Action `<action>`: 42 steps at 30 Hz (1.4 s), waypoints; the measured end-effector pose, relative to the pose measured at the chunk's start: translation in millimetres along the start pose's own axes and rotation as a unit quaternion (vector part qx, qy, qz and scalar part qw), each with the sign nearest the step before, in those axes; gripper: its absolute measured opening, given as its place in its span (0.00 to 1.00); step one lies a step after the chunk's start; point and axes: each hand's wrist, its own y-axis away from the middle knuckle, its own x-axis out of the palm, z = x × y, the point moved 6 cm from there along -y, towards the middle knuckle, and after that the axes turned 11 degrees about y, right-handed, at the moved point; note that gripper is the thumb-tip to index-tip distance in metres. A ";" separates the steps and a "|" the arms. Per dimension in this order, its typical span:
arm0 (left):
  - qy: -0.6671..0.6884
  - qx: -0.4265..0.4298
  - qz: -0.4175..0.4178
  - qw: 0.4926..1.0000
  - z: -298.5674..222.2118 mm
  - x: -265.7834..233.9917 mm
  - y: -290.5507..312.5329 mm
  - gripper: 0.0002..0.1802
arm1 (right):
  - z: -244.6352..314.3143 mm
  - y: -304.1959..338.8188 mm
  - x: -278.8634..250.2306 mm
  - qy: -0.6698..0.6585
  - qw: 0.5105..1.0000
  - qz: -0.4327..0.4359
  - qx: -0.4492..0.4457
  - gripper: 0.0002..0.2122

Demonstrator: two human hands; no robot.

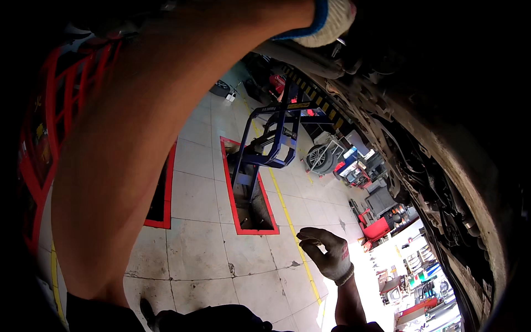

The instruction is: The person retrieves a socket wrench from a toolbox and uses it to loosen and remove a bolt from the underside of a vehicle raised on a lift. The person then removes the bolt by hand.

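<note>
The white-gloved left hand (pixel 327 25), hold unclear, was near a dark metal pipe (pixel 301 60), seemingly stiff, graspable midlength; the grey-gloved right hand (pixel 331 253) gaped slightly.

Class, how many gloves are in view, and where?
2: the left glove at the top, partly unseen; the right glove below, right of centre. Others may be hidden.

left glove (pixel 327 23): matt knit cloth | right glove (pixel 332 259): matt cloth | far lift (pixel 275 161): painted metal | floor (pixel 196 249): worn tile | car underside (pixel 452 150): rough metal
</note>
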 end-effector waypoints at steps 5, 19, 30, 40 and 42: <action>-0.079 -0.056 0.028 0.995 -42.1 -4.6 17.5 0.16 | -9.5 -0.2 4.6 0.010 1.000 0.011 0.017 0.16; -0.128 -0.067 0.011 0.989 -30.6 -18.7 28.2 0.14 | -5.0 -9.1 5.0 0.001 0.999 0.019 0.026 0.16; 0.224 -0.073 0.026 0.971 19.9 -16.8 27.3 0.23 | -14.5 -24.2 -10.2 -0.003 0.997 -0.017 0.070 0.16; 0.177 -0.104 -0.026 0.978 -3.9 -25.9 32.0 0.19 | -15.2 -19.5 -8.5 0.046 0.996 -0.002 0.080 0.14; 0.189 -0.104 -0.022 0.976 3.6 -25.0 29.1 0.18 | -24.1 -15.5 0.0 0.043 0.995 0.008 0.090 0.16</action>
